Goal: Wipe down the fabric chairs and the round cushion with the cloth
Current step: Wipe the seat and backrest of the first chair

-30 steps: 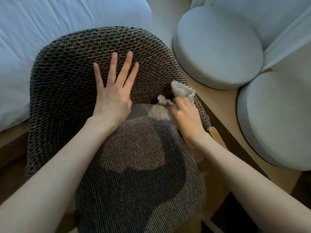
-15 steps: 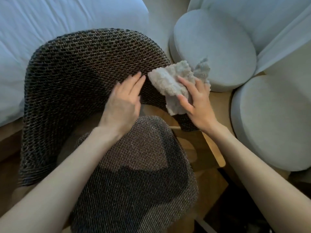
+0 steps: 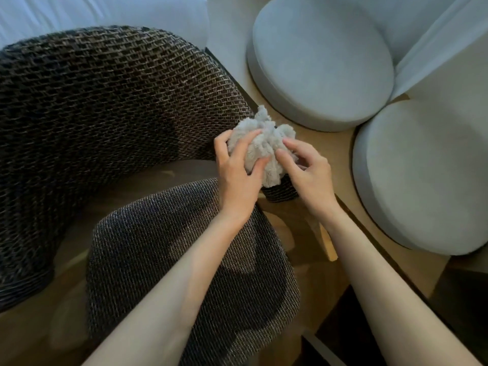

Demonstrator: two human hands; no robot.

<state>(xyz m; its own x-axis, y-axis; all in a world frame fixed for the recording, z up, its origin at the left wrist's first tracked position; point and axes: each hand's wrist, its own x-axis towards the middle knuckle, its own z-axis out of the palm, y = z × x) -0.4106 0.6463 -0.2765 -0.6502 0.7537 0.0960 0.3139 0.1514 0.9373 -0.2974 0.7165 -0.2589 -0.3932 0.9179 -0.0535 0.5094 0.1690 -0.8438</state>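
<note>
Cloth (image 3: 261,149) bunched between both hands' fingers (image 3: 239,151), at chair back's (image 3: 105,101) end

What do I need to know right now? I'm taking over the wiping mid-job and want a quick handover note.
Hands: the left hand and right hand both grip the bunched cloth at the right end of the woven backrest.
Done: the fabric does not show which surfaces have been wiped.
Left, probably: the chair seat, then the far round cushion and the near round cushion on the right, neither being touched.
</note>
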